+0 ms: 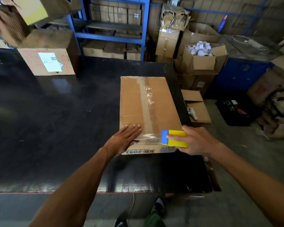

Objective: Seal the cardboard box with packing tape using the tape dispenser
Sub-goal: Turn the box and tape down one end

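Note:
A closed cardboard box lies on the black table, its long side running away from me. Clear tape runs down the centre seam. A second strip of clear tape crosses the near edge. My left hand lies flat on the box's near left corner, fingers spread, pressing on that strip's end. My right hand grips a yellow and blue tape dispenser at the box's near right corner, its blue end touching the tape.
Another box with a white label stands at the table's back left. Blue shelving with cartons is behind. To the right on the floor are open boxes, one with white rolls, and a black crate.

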Action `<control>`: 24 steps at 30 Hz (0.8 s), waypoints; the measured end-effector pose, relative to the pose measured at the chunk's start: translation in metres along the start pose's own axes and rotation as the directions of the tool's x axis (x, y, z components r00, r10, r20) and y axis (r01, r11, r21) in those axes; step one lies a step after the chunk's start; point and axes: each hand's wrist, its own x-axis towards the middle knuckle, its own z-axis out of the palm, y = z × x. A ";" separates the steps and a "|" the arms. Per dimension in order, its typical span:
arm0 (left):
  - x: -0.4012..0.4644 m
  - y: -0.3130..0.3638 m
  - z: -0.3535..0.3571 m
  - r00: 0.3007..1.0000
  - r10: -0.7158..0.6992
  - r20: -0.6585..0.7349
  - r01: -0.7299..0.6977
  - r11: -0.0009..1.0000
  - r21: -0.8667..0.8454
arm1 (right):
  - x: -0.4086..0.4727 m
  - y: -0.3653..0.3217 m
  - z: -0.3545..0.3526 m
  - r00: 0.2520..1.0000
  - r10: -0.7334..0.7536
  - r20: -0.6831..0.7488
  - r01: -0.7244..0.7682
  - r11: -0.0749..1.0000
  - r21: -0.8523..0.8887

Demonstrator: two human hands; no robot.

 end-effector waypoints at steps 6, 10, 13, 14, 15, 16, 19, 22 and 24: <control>0.001 -0.003 0.002 1.000 0.003 0.023 -0.002 1.000 -0.023 | -0.035 0.042 0.013 1.000 0.003 -0.011 -0.002 1.000 0.003; 0.001 0.002 -0.006 1.000 0.014 0.023 -0.015 1.000 0.020 | -0.034 0.044 0.020 0.999 -0.019 -0.047 0.018 1.000 -0.010; 0.013 0.022 -0.014 1.000 0.000 0.008 -0.001 0.999 0.049 | -0.033 0.049 0.026 0.997 -0.045 -0.068 0.045 0.999 -0.004; 0.025 0.032 -0.016 1.000 0.021 -0.001 -0.021 0.998 0.052 | -0.032 0.051 0.027 0.996 -0.051 -0.078 0.051 0.999 -0.003; 0.041 0.043 -0.018 0.999 0.052 -0.004 -0.052 0.998 0.046 | -0.031 0.053 0.028 0.995 -0.057 -0.085 0.058 0.998 0.005; 0.058 0.053 -0.019 0.996 0.085 -0.002 -0.085 0.995 0.045 | -0.030 0.055 0.031 0.993 -0.063 -0.101 0.065 0.998 0.017; 0.096 0.068 -0.010 0.989 0.132 0.060 -0.137 0.988 0.076 | -0.033 0.058 0.038 0.988 -0.039 -0.152 0.049 0.997 0.060; 0.101 0.067 -0.001 0.987 0.114 0.115 -0.123 0.989 0.078 | -0.035 0.060 0.043 0.984 -0.044 -0.171 0.059 0.995 0.083; 0.100 0.064 0.000 0.986 0.123 0.111 -0.131 0.989 0.070 | -0.038 0.068 0.046 0.978 -0.080 -0.195 0.098 0.992 0.085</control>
